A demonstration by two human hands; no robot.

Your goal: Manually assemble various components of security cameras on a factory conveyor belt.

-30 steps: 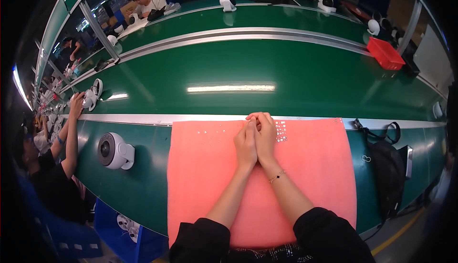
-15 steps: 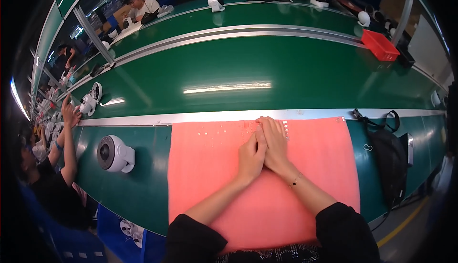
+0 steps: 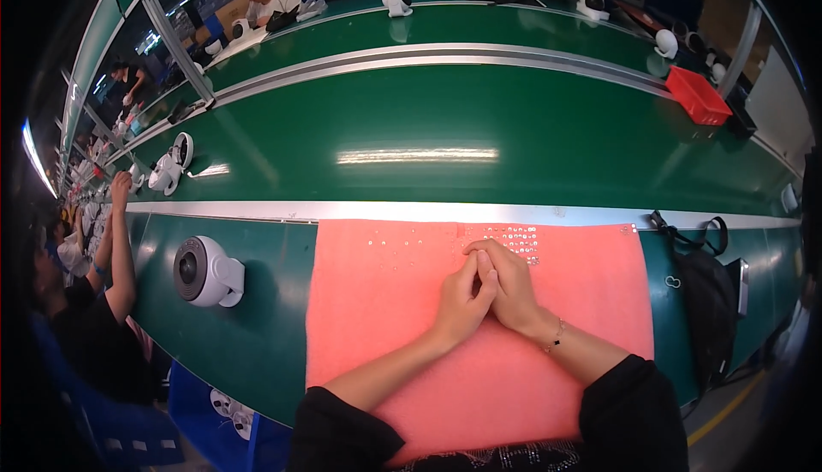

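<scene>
My left hand [image 3: 465,302] and my right hand [image 3: 511,285] rest folded against each other over a pink cloth mat [image 3: 385,309]. The right fingers bend over the left fingertips, and the palms are hidden; no object shows in either hand. Just beyond my fingers, small shiny round pieces [image 3: 519,237] sit in close rows on the mat. More scattered bits lie toward its far left. A white camera-like device [image 3: 207,272] with a round dark front stands on the green table to the left, apart from my hands.
A black bag [image 3: 698,292] with straps lies right of the mat. Beyond a metal rail runs a green conveyor [image 3: 411,121], with another white device [image 3: 172,164] at its left. A red bin [image 3: 698,95] stands far right. A co-worker's raised arm [image 3: 118,249] is at left.
My hands have drawn back a little toward me, uncovering more of the shiny rows. My right fingers have bent from straight to curled over the left. The view has shifted slightly.
</scene>
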